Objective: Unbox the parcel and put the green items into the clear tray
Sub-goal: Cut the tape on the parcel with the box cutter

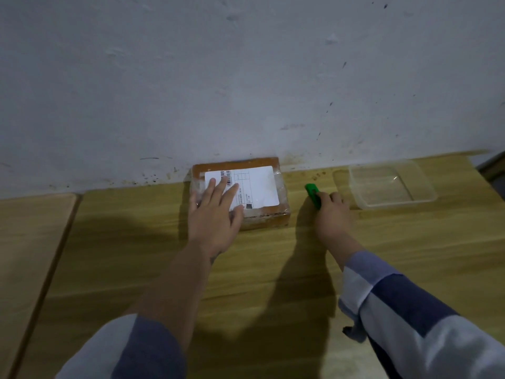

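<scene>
Pressing flat on the flat brown cardboard parcel (240, 191), the left hand (216, 212) has its fingers spread and straight, palm down, covering the near-left part of the box and the left edge of the white printed shipping label (251, 187). That parcel sits sealed under shiny clear tape, at the far side of the light wooden table (273, 269), its back edge right up against the scuffed white wall (246, 77).

Over to the right, and the right hand (332, 214) is down on the tabletop, fingers curled in and closed around a small bright green plastic tool (313, 195). Only the front end of it pokes out past the knuckles, pointing up and slightly left toward the wall; whether it is a box cutter I cannot tell for sure. Green tool and parcel are near each other but apart, with a strip of bare wood between them.

Further right again, the clear rectangular plastic tray (393, 184) stands on the table close to the wall, just beyond the right hand and not touching it. Nothing shows inside it except the glint of its own bottom.

Both forearms reach in from the near edge, sleeves in pale and dark blue blocks (410, 324) pushed back from the wrists. A second, paler wooden surface (30, 242) butts up on the far left.
</scene>
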Demonstrator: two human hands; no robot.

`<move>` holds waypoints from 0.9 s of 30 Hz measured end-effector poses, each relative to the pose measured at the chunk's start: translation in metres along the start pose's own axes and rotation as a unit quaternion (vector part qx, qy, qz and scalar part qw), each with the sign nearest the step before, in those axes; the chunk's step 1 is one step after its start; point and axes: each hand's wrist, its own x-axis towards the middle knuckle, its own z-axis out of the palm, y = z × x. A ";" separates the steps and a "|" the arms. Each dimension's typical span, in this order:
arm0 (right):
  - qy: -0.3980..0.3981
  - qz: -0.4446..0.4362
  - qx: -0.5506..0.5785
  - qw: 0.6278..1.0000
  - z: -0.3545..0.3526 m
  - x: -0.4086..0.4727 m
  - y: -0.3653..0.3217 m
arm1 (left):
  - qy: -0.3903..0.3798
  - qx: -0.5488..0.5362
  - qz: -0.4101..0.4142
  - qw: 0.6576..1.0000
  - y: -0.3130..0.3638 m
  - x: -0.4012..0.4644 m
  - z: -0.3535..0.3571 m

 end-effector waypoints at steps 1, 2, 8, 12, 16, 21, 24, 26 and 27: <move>0.003 0.005 0.030 1.000 0.000 0.000 -0.003 | 0.000 -0.004 0.000 1.000 0.000 0.000 0.000; 0.005 0.007 0.064 0.998 -0.001 0.000 -0.007 | -0.002 -0.010 -0.001 1.000 0.000 0.000 -0.001; 0.010 -0.023 0.227 0.974 -0.018 -0.001 -0.042 | -0.018 -0.040 -0.021 0.999 -0.007 0.004 -0.012; 0.022 -0.040 0.287 0.957 -0.018 -0.002 -0.062 | -0.013 -0.078 -0.103 0.992 -0.022 0.007 -0.021; 0.006 -0.010 0.312 0.950 -0.008 -0.003 -0.067 | -0.043 -0.178 -0.141 0.973 -0.030 0.002 -0.022; -0.023 0.030 0.378 0.925 -0.006 -0.006 -0.064 | -0.015 -0.317 -0.162 0.934 -0.026 -0.002 -0.015; -0.035 0.031 0.391 0.919 -0.011 -0.016 -0.059 | -0.008 -0.329 -0.172 0.929 -0.023 -0.012 -0.015; -0.045 0.030 0.393 0.918 -0.015 -0.028 -0.054 | -0.009 -0.334 -0.176 0.926 -0.019 -0.026 -0.016; -0.050 0.028 0.393 0.918 -0.017 -0.035 -0.051 | -0.010 -0.335 -0.176 0.926 -0.015 -0.034 -0.017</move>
